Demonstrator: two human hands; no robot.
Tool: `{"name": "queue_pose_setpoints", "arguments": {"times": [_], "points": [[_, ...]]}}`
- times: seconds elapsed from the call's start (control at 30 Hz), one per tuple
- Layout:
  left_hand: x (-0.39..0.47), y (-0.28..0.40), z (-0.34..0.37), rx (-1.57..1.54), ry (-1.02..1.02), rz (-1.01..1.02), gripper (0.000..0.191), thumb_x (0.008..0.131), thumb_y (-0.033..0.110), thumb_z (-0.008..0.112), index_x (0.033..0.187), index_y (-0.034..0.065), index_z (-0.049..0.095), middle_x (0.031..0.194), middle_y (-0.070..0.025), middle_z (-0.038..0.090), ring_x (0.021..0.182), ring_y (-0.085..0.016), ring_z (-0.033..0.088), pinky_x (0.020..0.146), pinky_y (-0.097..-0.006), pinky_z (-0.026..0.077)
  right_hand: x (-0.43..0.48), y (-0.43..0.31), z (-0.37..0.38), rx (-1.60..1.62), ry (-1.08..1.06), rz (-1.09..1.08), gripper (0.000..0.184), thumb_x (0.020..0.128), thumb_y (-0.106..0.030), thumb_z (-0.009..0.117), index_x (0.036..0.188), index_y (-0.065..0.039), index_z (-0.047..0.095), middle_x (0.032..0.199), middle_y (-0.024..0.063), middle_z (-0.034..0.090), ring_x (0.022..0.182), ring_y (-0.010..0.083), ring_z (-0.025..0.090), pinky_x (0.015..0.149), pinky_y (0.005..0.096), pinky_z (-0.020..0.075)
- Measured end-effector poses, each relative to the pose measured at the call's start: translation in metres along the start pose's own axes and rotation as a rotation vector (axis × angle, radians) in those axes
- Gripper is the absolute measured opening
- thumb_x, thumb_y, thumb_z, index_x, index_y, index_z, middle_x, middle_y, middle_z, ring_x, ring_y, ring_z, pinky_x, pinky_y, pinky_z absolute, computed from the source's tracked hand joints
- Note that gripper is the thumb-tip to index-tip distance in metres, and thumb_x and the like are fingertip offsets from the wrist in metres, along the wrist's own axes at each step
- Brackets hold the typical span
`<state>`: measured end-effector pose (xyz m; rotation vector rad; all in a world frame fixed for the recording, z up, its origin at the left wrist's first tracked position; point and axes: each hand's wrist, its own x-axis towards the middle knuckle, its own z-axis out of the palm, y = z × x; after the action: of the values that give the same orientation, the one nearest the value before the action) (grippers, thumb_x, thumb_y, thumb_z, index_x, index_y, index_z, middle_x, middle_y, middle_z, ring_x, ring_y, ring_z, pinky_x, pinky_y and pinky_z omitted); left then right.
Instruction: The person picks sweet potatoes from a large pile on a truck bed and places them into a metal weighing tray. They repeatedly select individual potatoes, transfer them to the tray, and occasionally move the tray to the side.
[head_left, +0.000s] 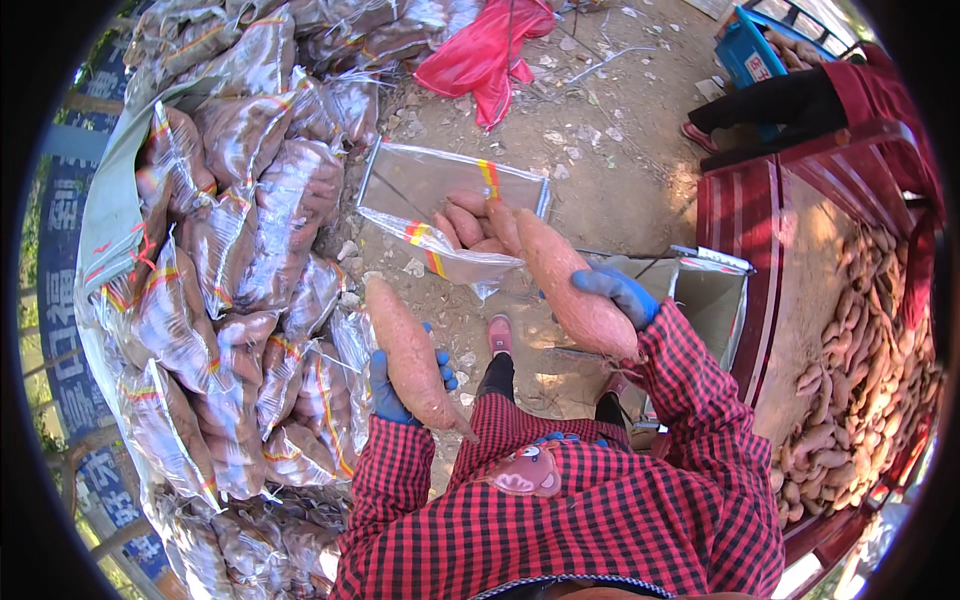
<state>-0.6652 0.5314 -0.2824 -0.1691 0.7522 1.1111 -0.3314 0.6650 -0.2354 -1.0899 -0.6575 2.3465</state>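
My left hand (394, 386), in a blue glove, grips a large sweet potato (411, 352) left of my legs. A second large sweet potato (574, 289) is in my right hand (619, 292), also gloved in blue, in front of my right side. Beyond my hands a clear plastic bag (427, 169) with red and yellow stripes stands open on the ground, held wide at its rim, with several sweet potatoes (465, 225) inside. The upper end of the right-hand sweet potato overlaps the bag's right edge in view; whether they touch I cannot tell.
Filled clear bags (289, 217) are stacked along my left. An open-topped container (705, 300) stands at my right, beside a dark red truck bed (795, 300) with a heap of sweet potatoes (862, 390). A person (795, 97) is near a blue crate (742, 56). Red netting or cloth (487, 60) lies ahead.
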Motion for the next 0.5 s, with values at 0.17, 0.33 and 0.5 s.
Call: {"name": "queue_pose_setpoints", "arguments": {"times": [0.17,0.33,0.5], "points": [[-0.017,0.009,-0.065,-0.116,0.124,0.079,0.084,0.085,0.068,0.044,0.144,0.0087,0.036,0.101,-0.02,0.065,0.079,-0.037,0.064,0.069,-0.0536,0.053,0.156,-0.024,0.003,-0.044,-0.104,0.287,0.06,0.087,-0.039,0.064,0.129,0.004,0.053,0.114,0.0111,0.065,0.094,0.0192,0.063,0.082,0.0312,0.0487],[-0.012,0.011,-0.08,-0.219,0.07,0.098,0.089,0.084,0.065,0.05,0.147,0.0059,0.031,0.105,-0.0243,0.063,0.082,-0.04,0.065,0.072,-0.0556,0.053,0.267,-0.011,-0.009,-1.414,-0.121,-0.03,0.059,0.088,-0.04,0.062,0.133,-0.004,0.053,0.124,0.017,0.061,0.116,0.0267,0.058,0.098,0.036,0.0434],[-0.007,0.016,-0.098,-0.281,0.019,0.102,0.092,0.083,0.06,0.058,0.149,0.0051,0.026,0.113,-0.0282,0.06,0.089,-0.042,0.065,0.078,-0.0556,0.055,0.32,-0.002,0.023,-1.67,0.228,0.105,0.061,0.082,-0.039,0.064,0.136,-0.017,0.047,0.132,0.0141,0.053,0.122,0.0339,0.053,0.102,0.0416,0.0419]]}}
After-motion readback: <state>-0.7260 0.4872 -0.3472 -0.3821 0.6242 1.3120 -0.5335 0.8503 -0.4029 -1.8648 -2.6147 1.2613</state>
